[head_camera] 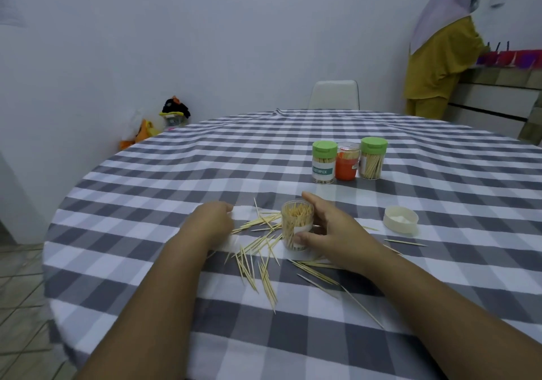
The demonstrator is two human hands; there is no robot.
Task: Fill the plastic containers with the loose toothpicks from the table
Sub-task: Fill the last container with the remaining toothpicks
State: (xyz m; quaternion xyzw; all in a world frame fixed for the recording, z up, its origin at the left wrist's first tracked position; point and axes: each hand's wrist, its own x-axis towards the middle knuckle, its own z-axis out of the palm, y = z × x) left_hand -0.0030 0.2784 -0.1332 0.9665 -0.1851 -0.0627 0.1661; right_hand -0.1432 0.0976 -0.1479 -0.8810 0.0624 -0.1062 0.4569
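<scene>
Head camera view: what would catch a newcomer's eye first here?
Loose toothpicks lie scattered over the near middle of the gray-and-white checked tablecloth. Among them the right hand grips an open clear container packed with toothpicks, while the left hand rests on the scatter. Further back stand three capped containers.

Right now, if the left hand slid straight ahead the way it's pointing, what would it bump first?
Probably the loose toothpicks lying just past its fingers. The left hand points forward and to the right, so beyond those it might reach the open jar that the right hand holds, though depth is hard to judge.
</scene>
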